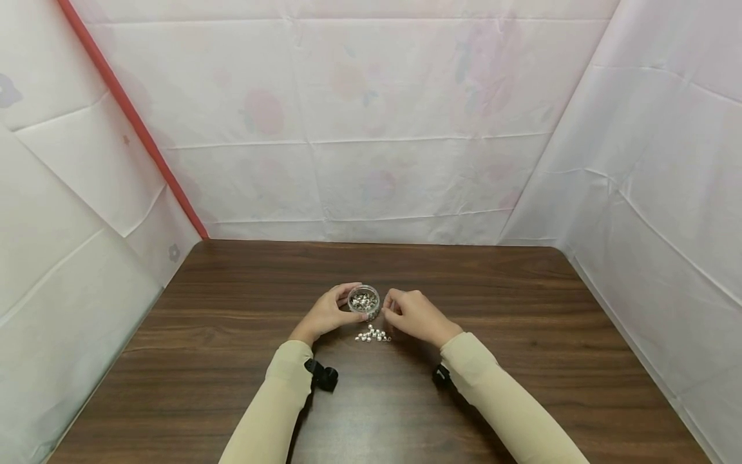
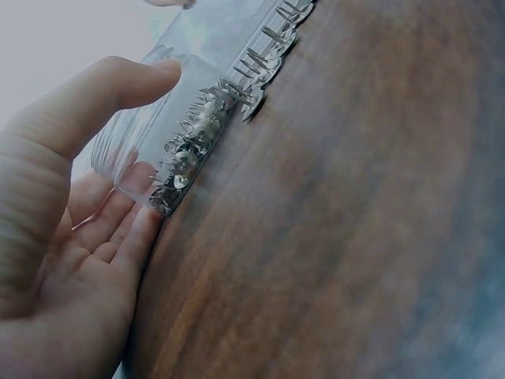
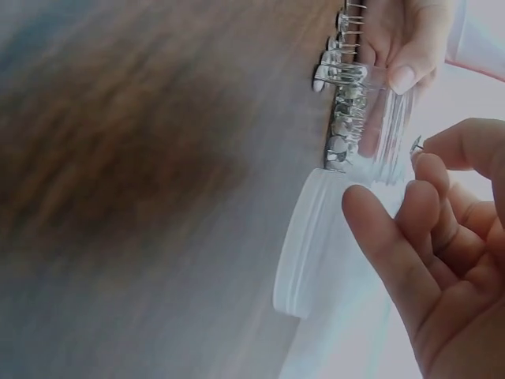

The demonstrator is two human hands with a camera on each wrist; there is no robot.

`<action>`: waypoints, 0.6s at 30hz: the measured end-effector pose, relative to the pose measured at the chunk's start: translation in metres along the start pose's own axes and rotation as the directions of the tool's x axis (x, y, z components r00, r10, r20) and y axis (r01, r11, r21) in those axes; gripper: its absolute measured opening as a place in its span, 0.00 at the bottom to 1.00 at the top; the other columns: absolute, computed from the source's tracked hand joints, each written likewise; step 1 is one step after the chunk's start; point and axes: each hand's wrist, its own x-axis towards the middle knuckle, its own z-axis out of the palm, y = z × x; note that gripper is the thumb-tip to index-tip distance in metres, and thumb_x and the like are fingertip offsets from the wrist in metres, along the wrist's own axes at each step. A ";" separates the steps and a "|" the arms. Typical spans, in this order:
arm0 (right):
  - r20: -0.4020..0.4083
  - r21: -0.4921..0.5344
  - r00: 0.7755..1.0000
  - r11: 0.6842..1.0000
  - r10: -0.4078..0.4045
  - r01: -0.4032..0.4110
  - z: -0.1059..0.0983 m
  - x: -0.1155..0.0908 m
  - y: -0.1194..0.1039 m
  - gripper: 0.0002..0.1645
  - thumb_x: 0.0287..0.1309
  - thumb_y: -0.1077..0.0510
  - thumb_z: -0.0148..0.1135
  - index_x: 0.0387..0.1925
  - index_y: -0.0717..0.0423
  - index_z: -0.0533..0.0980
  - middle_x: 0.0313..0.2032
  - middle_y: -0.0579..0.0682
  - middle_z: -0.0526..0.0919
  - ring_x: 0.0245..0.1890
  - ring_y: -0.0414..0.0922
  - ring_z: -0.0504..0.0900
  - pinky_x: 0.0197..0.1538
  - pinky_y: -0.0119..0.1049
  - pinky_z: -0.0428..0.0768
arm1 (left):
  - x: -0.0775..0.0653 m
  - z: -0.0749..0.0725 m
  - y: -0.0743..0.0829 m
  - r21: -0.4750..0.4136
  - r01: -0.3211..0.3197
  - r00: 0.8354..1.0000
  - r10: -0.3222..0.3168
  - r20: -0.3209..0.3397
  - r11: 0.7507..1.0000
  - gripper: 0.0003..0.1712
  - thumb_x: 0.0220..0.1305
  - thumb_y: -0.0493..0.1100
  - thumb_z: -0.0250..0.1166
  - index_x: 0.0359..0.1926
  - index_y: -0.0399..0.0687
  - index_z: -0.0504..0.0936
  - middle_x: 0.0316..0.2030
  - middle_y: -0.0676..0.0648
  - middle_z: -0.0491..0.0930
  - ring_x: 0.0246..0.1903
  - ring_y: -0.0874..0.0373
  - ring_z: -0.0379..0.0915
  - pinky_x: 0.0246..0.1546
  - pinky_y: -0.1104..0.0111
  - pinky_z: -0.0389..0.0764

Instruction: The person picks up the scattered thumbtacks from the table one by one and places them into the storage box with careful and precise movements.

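Observation:
A clear round jar [image 1: 373,314] stands on the table with metal thumbtacks [image 1: 364,301] in its bottom. My left hand [image 1: 329,314] grips it from the left, thumb on the near side and fingers behind. In front of the jar lies a small pile of loose thumbtacks [image 1: 373,334], points up in the left wrist view. My right hand [image 1: 420,317] is just right of the jar. Its fingertips pinch a single thumbtack [image 3: 417,144] beside the jar's mouth, as the right wrist view shows. A translucent white lid [image 3: 300,245] stands by the jar, hidden in the head view.
The dark wood-grain table [image 1: 232,361] carries all of this. Pale patterned cloth [image 1: 359,116] hangs behind it and along both sides, with a red strip [image 1: 133,119] at the back left corner.

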 end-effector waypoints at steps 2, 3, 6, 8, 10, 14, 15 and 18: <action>-0.017 0.003 1.000 1.000 0.005 -0.005 -0.001 0.002 -0.001 0.03 0.60 0.56 0.56 0.33 0.49 0.75 0.18 0.38 0.76 0.15 0.31 0.70 0.19 0.28 0.74 | 0.000 0.000 0.000 -0.010 -0.006 1.000 0.006 0.001 1.000 0.46 0.40 0.54 0.77 0.63 0.57 0.69 0.59 0.52 0.68 0.56 0.57 0.66 0.57 0.53 0.73; -0.023 0.005 1.000 1.000 0.006 -0.005 -0.001 0.004 -0.001 0.02 0.60 0.56 0.57 0.33 0.49 0.75 0.18 0.38 0.76 0.15 0.32 0.70 0.18 0.28 0.74 | 0.000 0.000 0.000 -0.014 -0.007 1.000 0.007 0.002 1.000 0.46 0.40 0.54 0.77 0.63 0.57 0.69 0.59 0.52 0.69 0.56 0.57 0.66 0.56 0.54 0.73; -0.033 0.007 0.999 1.000 0.002 -0.001 -0.002 0.007 -0.004 0.02 0.60 0.56 0.56 0.33 0.48 0.75 0.19 0.38 0.77 0.15 0.32 0.70 0.19 0.28 0.74 | 0.000 0.000 0.000 -0.019 -0.011 1.000 0.011 0.005 1.000 0.46 0.40 0.54 0.77 0.63 0.57 0.69 0.59 0.51 0.69 0.55 0.57 0.66 0.56 0.54 0.74; -0.035 0.007 0.999 1.000 -0.002 0.002 -0.002 0.010 -0.005 0.02 0.61 0.56 0.56 0.34 0.48 0.75 0.20 0.39 0.78 0.15 0.32 0.70 0.19 0.28 0.74 | 0.000 0.000 0.000 -0.015 -0.006 1.000 0.006 0.006 1.000 0.47 0.40 0.54 0.77 0.63 0.56 0.68 0.59 0.51 0.68 0.56 0.57 0.66 0.56 0.53 0.73; -0.036 0.001 0.999 1.000 0.000 0.001 -0.003 0.012 -0.007 0.03 0.61 0.56 0.55 0.34 0.48 0.75 0.21 0.39 0.78 0.16 0.32 0.70 0.20 0.28 0.74 | 0.000 0.000 0.000 -0.004 0.002 1.000 -0.002 0.005 1.000 0.47 0.40 0.55 0.77 0.64 0.56 0.68 0.60 0.52 0.68 0.56 0.57 0.65 0.57 0.53 0.73; -0.030 0.001 1.000 1.000 0.007 -0.007 -0.002 0.016 -0.011 0.03 0.61 0.55 0.55 0.34 0.48 0.76 0.23 0.38 0.79 0.17 0.31 0.71 0.22 0.28 0.75 | -0.001 0.000 0.001 0.025 0.017 1.000 -0.017 -0.004 1.000 0.46 0.41 0.56 0.76 0.63 0.59 0.68 0.60 0.53 0.66 0.57 0.56 0.64 0.58 0.53 0.72; -0.029 -0.001 1.000 1.000 0.007 -0.007 -0.002 0.017 -0.011 0.03 0.61 0.55 0.55 0.33 0.47 0.76 0.22 0.38 0.79 0.17 0.32 0.70 0.21 0.28 0.74 | -0.001 0.000 0.001 0.031 0.018 1.000 -0.018 -0.005 0.999 0.46 0.41 0.56 0.76 0.63 0.60 0.68 0.60 0.53 0.66 0.57 0.56 0.64 0.58 0.53 0.71; -0.023 -0.005 1.000 1.000 0.004 -0.004 0.000 0.022 -0.012 0.03 0.62 0.56 0.55 0.33 0.47 0.76 0.21 0.39 0.78 0.15 0.33 0.68 0.20 0.29 0.72 | -0.001 0.001 0.002 0.044 0.024 1.000 -0.024 -0.008 0.999 0.44 0.41 0.56 0.76 0.62 0.62 0.68 0.61 0.52 0.66 0.57 0.55 0.64 0.59 0.53 0.71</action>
